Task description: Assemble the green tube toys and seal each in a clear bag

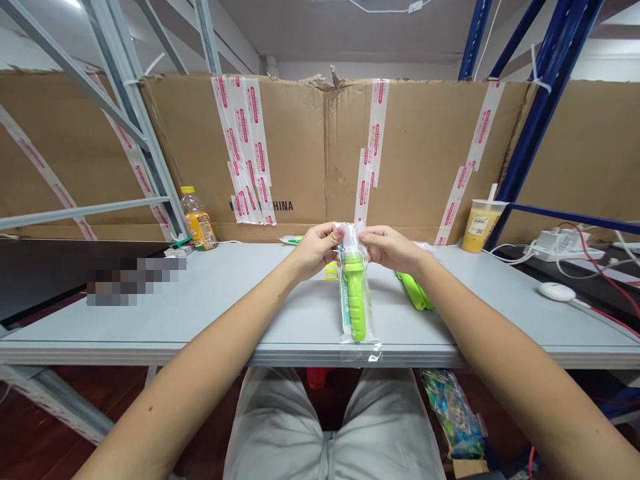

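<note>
A clear plastic packet (356, 313) with a green tube-shaped item (356, 300) inside lies lengthways on the grey table (240, 307), its near end over the front edge. My left hand (315, 250) and my right hand (390, 247) both pinch the packet's far end, fingers closed on the plastic from either side. A small yellow ring (331, 270) lies just under my left hand. Another green item (414, 292) rests on the table under my right wrist.
A cardboard wall (425, 147) with strips of tape backs the table. A yellow drink bottle (199, 220) stands back left, a cup of orange drink (481, 225) back right. A power strip (563, 245), cables and a white mouse (557, 291) lie right. A colourful packet (453, 410) sits below.
</note>
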A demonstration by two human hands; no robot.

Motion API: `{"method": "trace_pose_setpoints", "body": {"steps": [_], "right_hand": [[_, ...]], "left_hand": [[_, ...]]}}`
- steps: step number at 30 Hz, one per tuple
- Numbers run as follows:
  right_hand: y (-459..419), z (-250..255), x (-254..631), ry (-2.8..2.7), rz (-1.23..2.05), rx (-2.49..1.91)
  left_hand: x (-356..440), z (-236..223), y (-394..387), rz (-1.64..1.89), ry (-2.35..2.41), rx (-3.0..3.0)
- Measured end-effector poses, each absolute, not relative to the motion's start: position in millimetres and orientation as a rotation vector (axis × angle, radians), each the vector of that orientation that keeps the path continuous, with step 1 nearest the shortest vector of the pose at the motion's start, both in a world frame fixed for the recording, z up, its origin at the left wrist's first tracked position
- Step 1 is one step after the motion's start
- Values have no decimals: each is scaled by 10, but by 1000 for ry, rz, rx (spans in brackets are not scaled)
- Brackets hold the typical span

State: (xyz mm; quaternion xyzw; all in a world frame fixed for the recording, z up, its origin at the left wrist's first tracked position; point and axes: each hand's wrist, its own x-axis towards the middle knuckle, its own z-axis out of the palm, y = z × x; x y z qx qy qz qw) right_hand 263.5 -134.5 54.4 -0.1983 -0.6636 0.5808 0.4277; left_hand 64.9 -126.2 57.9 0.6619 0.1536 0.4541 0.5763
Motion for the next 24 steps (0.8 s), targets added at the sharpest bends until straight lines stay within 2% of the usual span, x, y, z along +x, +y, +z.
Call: {"method": "trace_pose_setpoints", "body": {"steps": [24], "right_hand": [[-1408, 563, 2599, -1681, 1374, -472]], "left_hand": [[578, 607, -1219, 976, 358, 1491]]}}
